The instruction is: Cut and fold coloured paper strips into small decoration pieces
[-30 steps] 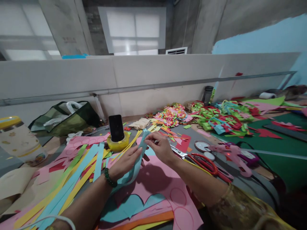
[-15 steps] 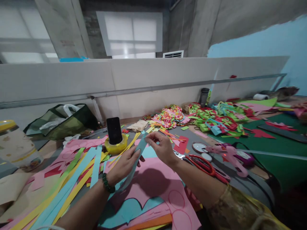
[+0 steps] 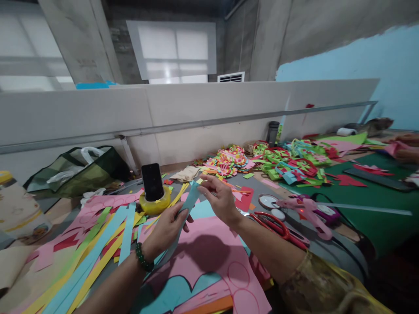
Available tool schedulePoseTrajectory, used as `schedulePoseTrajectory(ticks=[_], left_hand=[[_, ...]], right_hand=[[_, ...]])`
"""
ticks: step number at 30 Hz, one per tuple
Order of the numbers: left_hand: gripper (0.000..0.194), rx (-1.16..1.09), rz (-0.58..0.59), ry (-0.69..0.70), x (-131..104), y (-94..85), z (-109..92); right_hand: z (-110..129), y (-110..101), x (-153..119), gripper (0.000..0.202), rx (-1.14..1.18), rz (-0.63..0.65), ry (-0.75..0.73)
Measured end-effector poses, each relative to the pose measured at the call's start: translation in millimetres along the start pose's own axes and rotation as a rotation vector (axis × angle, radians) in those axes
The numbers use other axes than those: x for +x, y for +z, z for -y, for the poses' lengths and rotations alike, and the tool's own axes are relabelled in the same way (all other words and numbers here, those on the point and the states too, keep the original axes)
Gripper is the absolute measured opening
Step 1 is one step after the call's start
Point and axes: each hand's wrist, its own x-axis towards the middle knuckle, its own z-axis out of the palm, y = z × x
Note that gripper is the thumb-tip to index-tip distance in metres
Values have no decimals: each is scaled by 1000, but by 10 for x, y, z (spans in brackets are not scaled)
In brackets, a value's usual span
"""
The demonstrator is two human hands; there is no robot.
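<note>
A long light blue strip (image 3: 189,201) slants up from the pink sheets before me. My left hand (image 3: 170,229), with a green bead bracelet at the wrist, is closed around its middle. The fingers of my right hand (image 3: 219,198) pinch at the strip's upper end, where a small pale yellow bit (image 3: 199,181) shows; whether that bit is attached I cannot tell. Beneath both hands lie a pink sheet (image 3: 209,257) with drawn circles and a blue scalloped piece (image 3: 173,290). More blue strips (image 3: 98,248) and yellow ones lie left of my left hand.
A phone (image 3: 152,181) leans in a yellow tape roll (image 3: 157,204). Red-handled scissors (image 3: 271,224) and a pink glue gun (image 3: 306,211) lie right of my right arm. Colourful cut pieces (image 3: 227,161) pile up behind. Another person's hand (image 3: 407,150) shows at far right.
The view has shifted slightly, so the surroundings sit a little further left. Both hands keep their hold on the blue strip, and its upper end looks slightly bent now.
</note>
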Motion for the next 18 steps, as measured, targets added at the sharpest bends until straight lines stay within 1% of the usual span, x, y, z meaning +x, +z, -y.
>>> schedulePoseTrajectory(ticks=[4,5,7,9,11,13,16,18], left_hand=[[29,11,-7,4,3,4,-11],[29,2,-6,5,2,5,-11],[29,-5,-4,4,4,1,-6],[29,-15,14,-15,17,-23,4],[28,-28,59,-26,41,-71,3],[28,-39,102,3,66,-136,-26],[33,-119,170,76,73,-220,-113],[33,-230,269,51,49,-243,-166]], right_hand=[[-7,-5,1,20,-81,23,-93],[-10,-6,3,22,-73,38,-86],[-18,-5,9,29,-31,73,-27],[-22,4,8,29,14,98,31],[-11,26,-11,25,59,117,61],[24,63,-57,22,109,146,60],[112,122,-160,20,118,225,0],[168,147,-220,18,62,249,-56]])
